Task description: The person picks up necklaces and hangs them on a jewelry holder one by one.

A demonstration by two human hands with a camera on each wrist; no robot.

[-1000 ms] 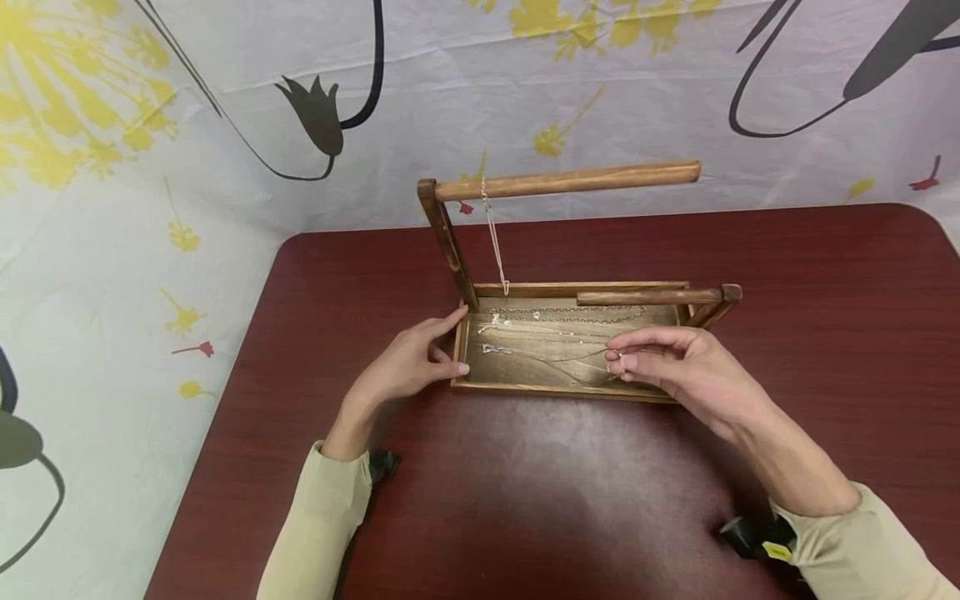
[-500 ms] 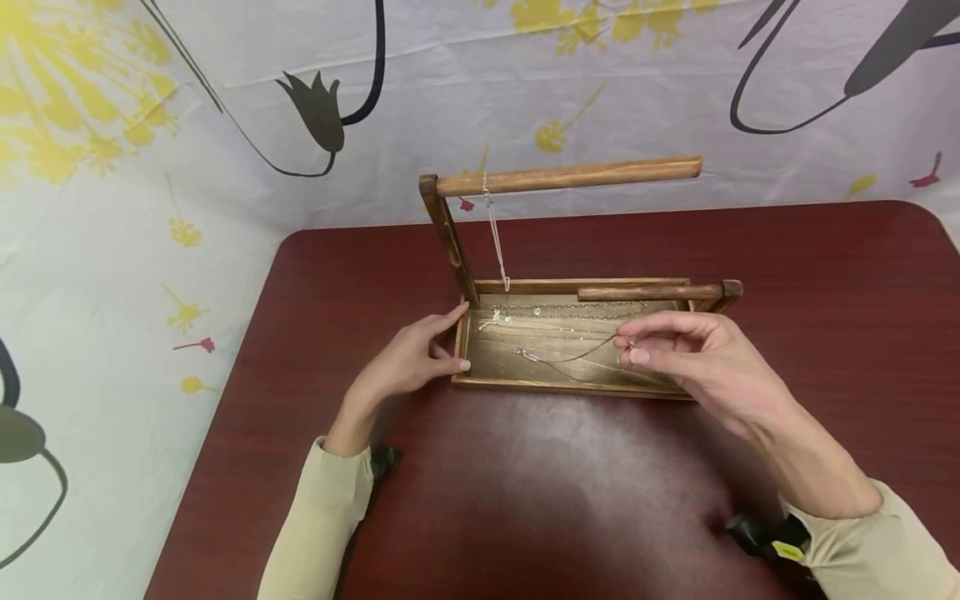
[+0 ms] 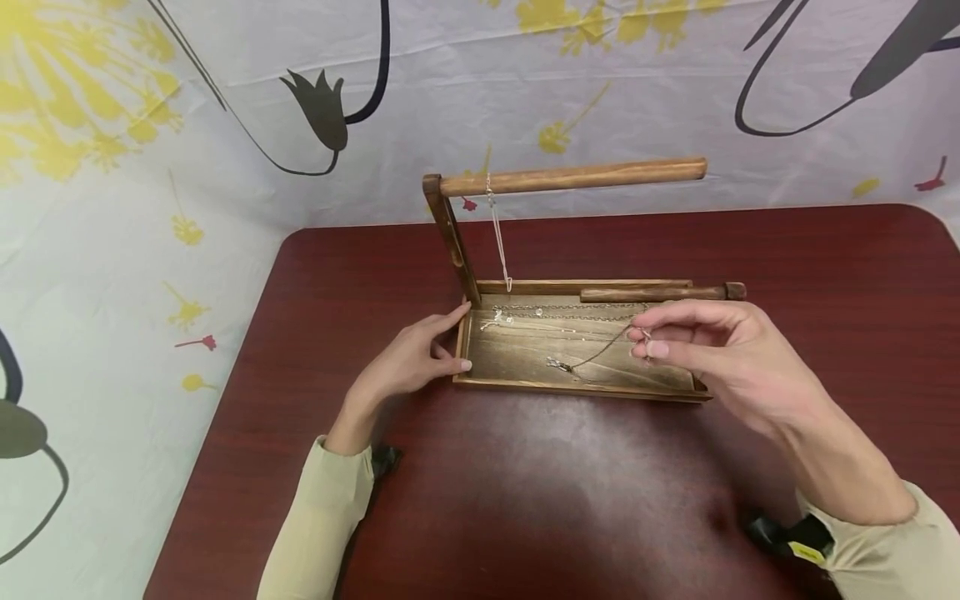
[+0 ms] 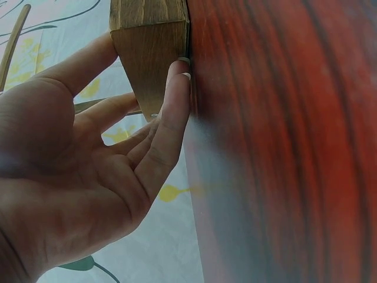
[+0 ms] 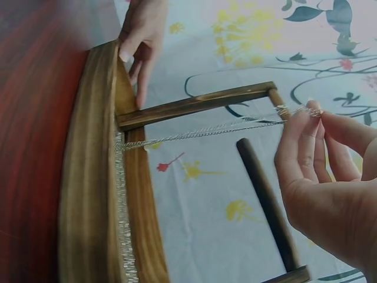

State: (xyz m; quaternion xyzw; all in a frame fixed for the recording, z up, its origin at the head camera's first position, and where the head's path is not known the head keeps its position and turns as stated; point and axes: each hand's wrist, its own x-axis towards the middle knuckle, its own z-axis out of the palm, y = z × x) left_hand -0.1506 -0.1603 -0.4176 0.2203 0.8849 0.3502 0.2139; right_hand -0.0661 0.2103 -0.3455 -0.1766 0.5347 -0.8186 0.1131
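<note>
A wooden jewelry stand (image 3: 570, 390) with a tray base sits on the table. My left hand (image 3: 412, 354) holds the tray's left end, thumb and fingers spread across the end wall, as the left wrist view shows from below. Over the tray's right half, my right hand (image 3: 738, 367) pinches a thin chain necklace (image 5: 200, 134) between thumb and fingertips. That necklace slants down left toward the tray floor, a small silvery cluster at its lower end. Other chains (image 3: 570, 317) lie stretched along the back of the tray. One fine necklace (image 3: 498, 237) hangs from the upper bar (image 3: 577, 177).
The upper bar's right end is free, above and behind the tray. A lower bar (image 3: 652, 294) juts leftward from the right side, close behind my right hand. The dark red table (image 3: 540, 492) extends in front. A patterned cloth (image 3: 450, 100) hangs behind.
My right hand has drawn to the right with the pinched necklace, whose far end slid rightward across the tray floor. My left hand has stayed at the tray's left end.
</note>
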